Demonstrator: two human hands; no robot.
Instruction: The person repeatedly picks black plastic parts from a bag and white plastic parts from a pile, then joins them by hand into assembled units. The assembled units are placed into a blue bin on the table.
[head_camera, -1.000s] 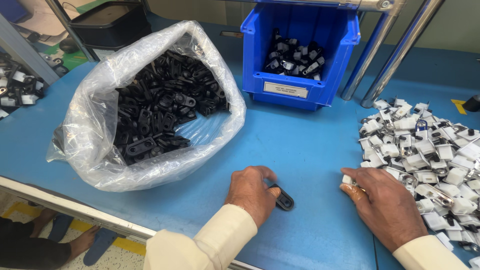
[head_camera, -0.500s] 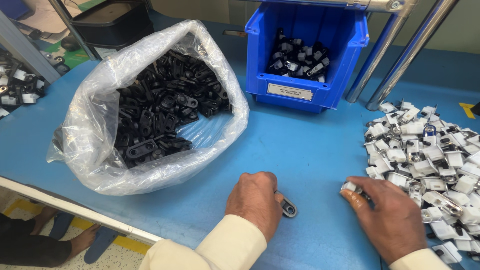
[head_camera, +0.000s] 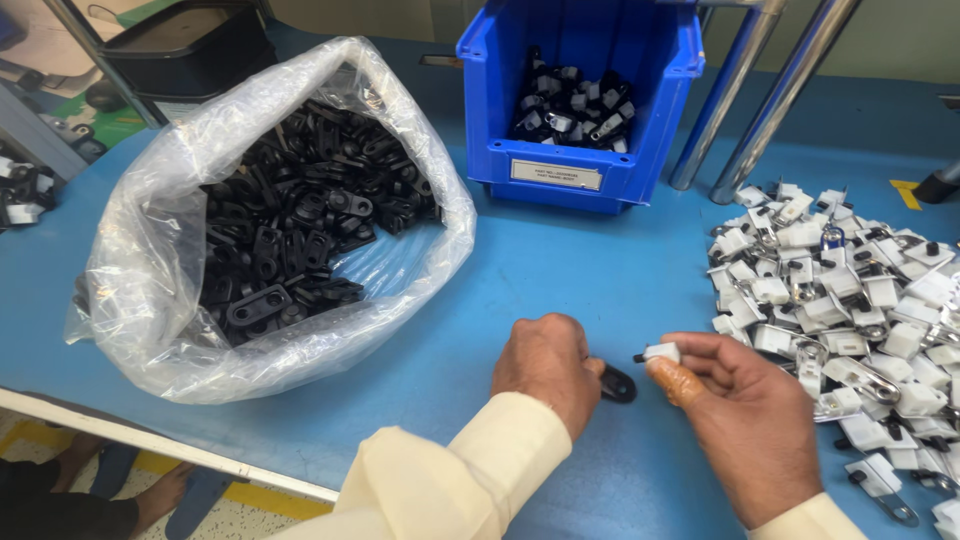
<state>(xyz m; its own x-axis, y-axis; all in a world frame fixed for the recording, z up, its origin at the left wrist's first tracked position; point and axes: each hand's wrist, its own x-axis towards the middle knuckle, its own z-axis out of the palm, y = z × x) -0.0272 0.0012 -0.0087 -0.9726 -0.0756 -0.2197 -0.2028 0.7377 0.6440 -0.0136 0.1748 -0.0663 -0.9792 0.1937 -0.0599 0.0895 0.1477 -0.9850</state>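
Blue table (head_camera: 560, 270): bag (head_camera: 150, 270), bin (head_camera: 590, 170), clips (head_camera: 850, 290)

Clear plastic bag (head_camera: 160, 250), mouth open and crumpled back, slumps on the left of the blue surface (head_camera: 560, 280); filled with black plastic parts (head_camera: 300, 240). Blue open-front bin (head_camera: 640, 170) stands behind the middle, well apart from the bag, holding black and silver pieces. White rectangular label (head_camera: 556, 174) with dark print sits on the bin's low front wall. Yellow marking (head_camera: 908, 193) at the far right edge, partly cut off.
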